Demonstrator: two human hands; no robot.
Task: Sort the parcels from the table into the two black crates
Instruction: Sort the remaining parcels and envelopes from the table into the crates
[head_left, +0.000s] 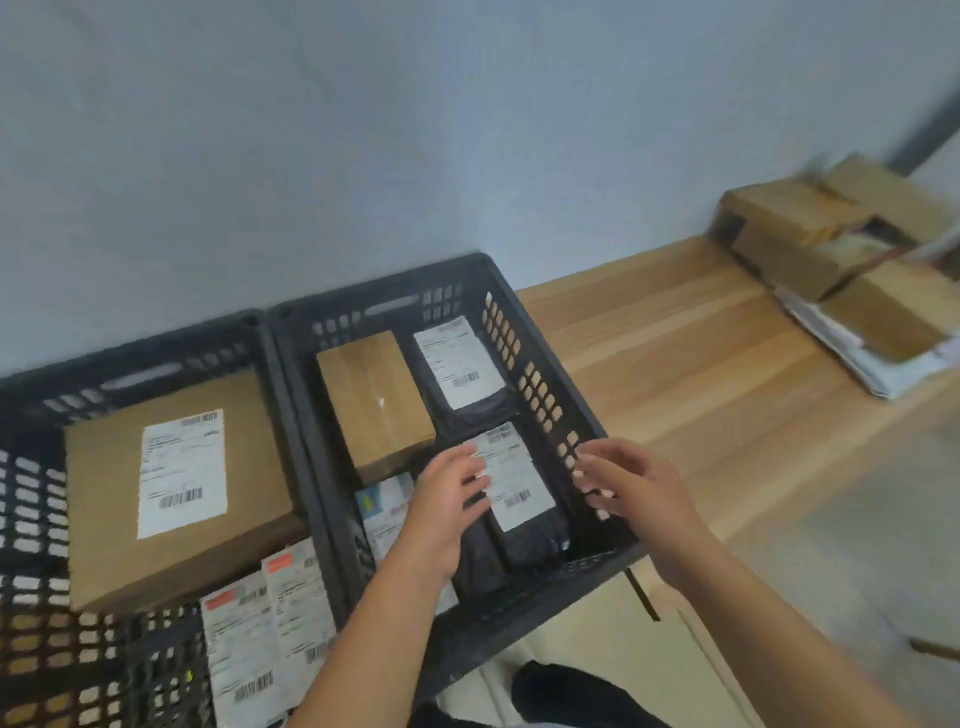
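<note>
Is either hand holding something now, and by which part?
Nothing is held. The left hand is open over the black parcel; the right hand is open beside it.

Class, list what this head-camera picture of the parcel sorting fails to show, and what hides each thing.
Head view:
- Print on the box label: too small, blurred.
- Left crate: cut off by the left and bottom edges.
- Parcel pile on the table: blurred, cut by the right edge.
- Black bag: partly under the left hand.

A big labelled box (174, 488) is being kept flat in the left black crate (228, 332). A smaller box (375, 402) plus two black mailers (467, 382) (527, 519) are being kept in the right crate (363, 291).
</note>
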